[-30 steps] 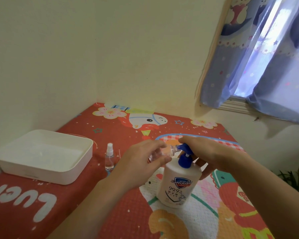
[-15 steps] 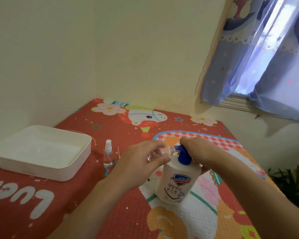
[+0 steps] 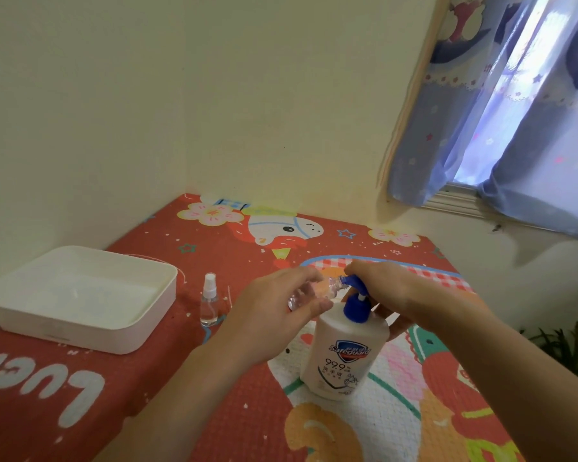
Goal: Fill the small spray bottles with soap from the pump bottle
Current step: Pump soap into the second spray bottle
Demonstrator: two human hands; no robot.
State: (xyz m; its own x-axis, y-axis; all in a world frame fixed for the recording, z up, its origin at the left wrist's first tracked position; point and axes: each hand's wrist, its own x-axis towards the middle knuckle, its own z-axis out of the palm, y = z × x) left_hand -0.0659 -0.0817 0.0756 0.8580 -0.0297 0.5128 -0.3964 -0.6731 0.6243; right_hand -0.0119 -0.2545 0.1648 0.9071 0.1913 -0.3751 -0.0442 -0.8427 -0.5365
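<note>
A white pump bottle (image 3: 342,353) with a blue pump head stands on the colourful mat (image 3: 364,425). My left hand (image 3: 274,318) grips a small clear spray bottle (image 3: 317,290) without its cap, tilted on its side with its open neck at the blue nozzle. My right hand (image 3: 397,295) rests on top of the pump head, fingers curved over it. A second small spray bottle (image 3: 209,300), capped in white, stands upright on the mat to the left.
A white rectangular tray (image 3: 80,298) sits at the left on the mat. Walls close off the back and left. A window with blue curtains (image 3: 514,111) is at the upper right. A green plant (image 3: 564,348) shows past the mat's right edge.
The camera view has shifted slightly. Both hands stay at the pump bottle, the small bottle still held at the nozzle.
</note>
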